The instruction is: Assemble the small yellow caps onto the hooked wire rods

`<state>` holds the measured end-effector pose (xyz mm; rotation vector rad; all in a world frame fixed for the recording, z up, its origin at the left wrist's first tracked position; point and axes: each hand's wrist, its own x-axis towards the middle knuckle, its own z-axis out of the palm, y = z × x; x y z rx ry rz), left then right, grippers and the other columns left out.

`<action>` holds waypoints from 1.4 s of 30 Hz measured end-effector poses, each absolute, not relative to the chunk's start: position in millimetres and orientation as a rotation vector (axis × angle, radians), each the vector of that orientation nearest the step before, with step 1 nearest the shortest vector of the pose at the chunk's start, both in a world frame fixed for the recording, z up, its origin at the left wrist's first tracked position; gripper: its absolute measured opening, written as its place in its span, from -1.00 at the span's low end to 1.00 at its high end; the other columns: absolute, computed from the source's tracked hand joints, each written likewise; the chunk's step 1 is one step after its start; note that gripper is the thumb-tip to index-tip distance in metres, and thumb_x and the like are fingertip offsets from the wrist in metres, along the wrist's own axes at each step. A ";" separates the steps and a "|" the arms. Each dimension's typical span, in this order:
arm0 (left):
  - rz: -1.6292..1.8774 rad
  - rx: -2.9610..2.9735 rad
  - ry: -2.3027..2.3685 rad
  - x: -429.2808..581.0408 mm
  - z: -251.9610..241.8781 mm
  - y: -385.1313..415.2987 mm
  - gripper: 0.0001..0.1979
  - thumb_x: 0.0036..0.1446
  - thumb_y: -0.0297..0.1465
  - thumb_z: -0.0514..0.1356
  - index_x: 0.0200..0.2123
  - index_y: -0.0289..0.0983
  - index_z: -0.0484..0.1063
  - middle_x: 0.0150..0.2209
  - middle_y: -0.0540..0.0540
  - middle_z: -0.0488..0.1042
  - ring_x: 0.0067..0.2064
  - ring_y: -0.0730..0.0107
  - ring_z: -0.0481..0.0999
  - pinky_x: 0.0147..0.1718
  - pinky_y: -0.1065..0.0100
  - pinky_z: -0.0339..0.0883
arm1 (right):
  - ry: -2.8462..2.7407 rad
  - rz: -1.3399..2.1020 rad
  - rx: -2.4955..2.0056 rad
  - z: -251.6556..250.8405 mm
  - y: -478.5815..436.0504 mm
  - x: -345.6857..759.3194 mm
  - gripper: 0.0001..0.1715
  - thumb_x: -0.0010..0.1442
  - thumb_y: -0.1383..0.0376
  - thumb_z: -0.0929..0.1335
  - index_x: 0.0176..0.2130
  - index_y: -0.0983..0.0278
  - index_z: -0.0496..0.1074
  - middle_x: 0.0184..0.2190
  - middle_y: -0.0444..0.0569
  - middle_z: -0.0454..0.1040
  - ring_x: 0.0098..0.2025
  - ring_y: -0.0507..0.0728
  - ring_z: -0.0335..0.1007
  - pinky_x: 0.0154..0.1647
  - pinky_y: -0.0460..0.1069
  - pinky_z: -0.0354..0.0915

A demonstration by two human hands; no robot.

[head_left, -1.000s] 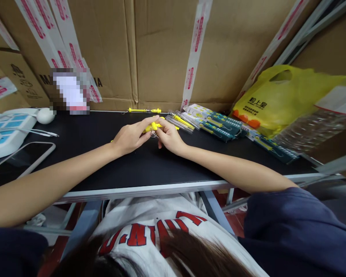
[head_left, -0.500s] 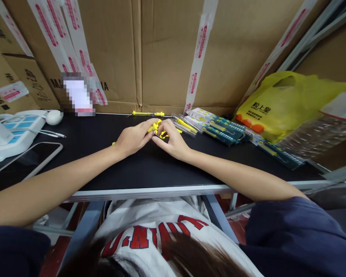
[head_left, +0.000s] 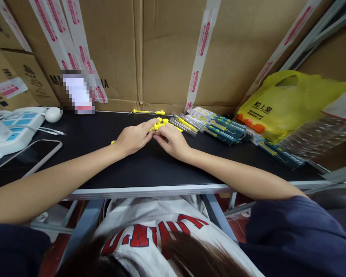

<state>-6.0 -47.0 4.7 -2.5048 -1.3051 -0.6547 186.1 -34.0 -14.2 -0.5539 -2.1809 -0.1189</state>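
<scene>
Both hands meet over the middle of the black tabletop. My left hand (head_left: 133, 138) is closed, its thumb and fingers pinching a small yellow plastic piece (head_left: 154, 127). My right hand (head_left: 174, 141) has its fingertips bent together against the same spot; what they grip is hidden behind the fingers. Just beyond the fingertips lie more yellow plastic parts (head_left: 163, 121), partly covered by the right hand. To the right of them is a bunch of clear-wrapped metal rods and yellow pieces (head_left: 187, 124). A slim yellow tool with a wire hook (head_left: 145, 112) lies along the back edge.
Green and white printed packets (head_left: 223, 129) lie to the right, by a yellow plastic bag (head_left: 273, 104) and a clear ribbed plastic pack (head_left: 311, 134). At left are a white power strip (head_left: 20, 132) and a phone (head_left: 25, 159). Cardboard boxes (head_left: 167, 54) wall the back.
My right hand's fingers have closed in and shifted slightly, from a rounded, more open curl to a flatter pinch beside the left fingertips. More yellow parts show behind them. My left hand stays nearly still.
</scene>
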 end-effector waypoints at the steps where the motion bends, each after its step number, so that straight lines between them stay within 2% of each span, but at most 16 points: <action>1: -0.673 -2.518 -1.287 -6.5 4.9 -46.8 -0.50 0.35 -0.33 -0.05 0.33 -0.22 0.13 0.23 -0.14 0.40 0.04 0.19 0.57 -0.16 0.31 0.46 | -2.181 -0.108 -0.543 -13.4 -34.9 186.3 -0.79 0.33 0.30 0.27 -0.38 0.24 0.26 -0.44 -0.08 0.34 -0.37 0.09 0.17 -0.30 0.00 0.11; 5: -0.762 -2.543 -1.240 -8.6 7.3 -46.7 -0.52 0.35 -0.30 -0.05 0.29 -0.24 0.15 0.12 -0.16 0.49 -0.02 0.23 0.60 -0.17 0.34 0.44 | -2.105 0.032 -0.539 -10.0 -37.6 187.0 -0.79 0.37 0.25 0.22 -0.34 0.22 0.22 -0.39 -0.08 0.30 -0.33 0.09 0.19 -0.24 0.02 0.17; 9: -0.793 -2.570 -1.248 -8.8 8.8 -48.4 -0.50 0.35 -0.20 -0.07 0.28 -0.26 0.11 -0.05 -0.15 0.56 -0.18 0.19 0.64 -0.28 0.32 0.44 | -1.924 0.409 -0.583 -8.5 -33.6 186.8 -0.85 0.34 0.20 0.24 -0.25 0.21 0.18 -0.32 -0.09 0.29 -0.32 0.06 0.24 -0.30 -0.01 0.24; 11: -0.798 -2.598 -1.245 -8.5 8.5 -48.4 -0.49 0.33 -0.17 -0.07 0.26 -0.28 0.10 -0.10 -0.16 0.56 -0.21 0.15 0.64 -0.31 0.30 0.43 | -1.947 0.658 -0.540 -9.0 -30.1 186.0 -0.77 0.31 0.13 0.29 -0.18 0.20 0.17 -0.34 -0.11 0.33 -0.35 0.05 0.30 -0.35 -0.03 0.27; 14: -0.828 -2.641 -1.223 -8.8 7.4 -46.3 -0.48 0.33 -0.15 -0.08 0.23 -0.31 0.10 -0.15 -0.16 0.57 -0.21 0.13 0.64 -0.32 0.28 0.43 | -1.981 0.928 -0.497 -9.3 -28.3 184.0 -0.63 0.28 -0.01 0.29 -0.14 0.19 0.17 -0.48 -0.18 0.34 -0.46 0.04 0.31 -0.43 -0.03 0.30; 21: -0.887 -2.641 -1.149 -7.7 8.0 -44.1 -0.51 0.34 -0.15 -0.09 0.21 -0.28 0.15 0.03 -0.21 0.51 -0.15 0.16 0.64 -0.29 0.30 0.43 | -1.887 0.908 -0.609 -9.7 -36.4 177.5 -0.49 0.22 -0.21 0.28 -0.26 0.16 0.20 -0.62 -0.26 0.17 -0.66 -0.01 0.10 -0.64 -0.04 0.19; 25: -0.873 -2.605 -1.144 -4.4 8.3 -48.6 -0.53 0.35 -0.19 -0.07 0.24 -0.25 0.17 -0.03 -0.15 0.56 -0.21 0.25 0.63 -0.35 0.39 0.38 | -1.823 0.989 -0.592 -12.6 -38.5 173.1 -0.52 0.25 -0.18 0.27 -0.23 0.15 0.17 -0.63 -0.30 0.10 -0.72 -0.04 0.02 -0.71 -0.06 0.20; 30: -0.898 -2.601 -1.129 -3.5 6.8 -49.6 -0.53 0.36 -0.22 -0.05 0.26 -0.23 0.19 -0.06 -0.10 0.58 -0.22 0.32 0.62 -0.37 0.44 0.34 | -1.747 1.116 -0.550 -9.6 -39.7 171.3 -0.54 0.21 -0.13 0.34 -0.22 0.15 0.18 -0.69 -0.37 0.04 -0.76 -0.06 -0.04 -0.69 -0.02 0.38; 35: -0.909 -2.595 -1.110 -4.8 4.8 -47.1 -0.53 0.36 -0.22 -0.05 0.27 -0.22 0.20 0.01 -0.13 0.55 -0.21 0.32 0.61 -0.35 0.43 0.36 | -1.763 1.129 -0.540 -9.7 -34.5 173.5 -0.55 0.23 -0.11 0.33 -0.18 0.17 0.21 -0.70 -0.40 0.16 -0.80 -0.10 0.01 -0.57 -0.01 0.50; 38: -0.893 -2.586 -1.114 -5.7 3.5 -46.1 -0.52 0.36 -0.22 -0.05 0.28 -0.20 0.18 0.02 -0.12 0.55 -0.20 0.33 0.61 -0.33 0.43 0.37 | -1.795 1.108 -0.521 -11.5 -29.6 175.0 -0.63 0.27 -0.03 0.32 -0.18 0.19 0.22 -0.69 -0.40 0.20 -0.81 -0.11 0.08 -0.55 -0.04 0.51; 42: -0.854 -2.577 -1.127 -7.3 2.1 -44.4 -0.51 0.36 -0.20 -0.05 0.28 -0.20 0.18 0.01 -0.12 0.55 -0.17 0.31 0.61 -0.29 0.40 0.40 | -1.841 1.080 -0.530 -11.6 -25.4 176.7 -0.74 0.30 0.08 0.30 -0.19 0.20 0.22 -0.71 -0.42 0.20 -0.82 -0.13 0.06 -0.55 -0.05 0.51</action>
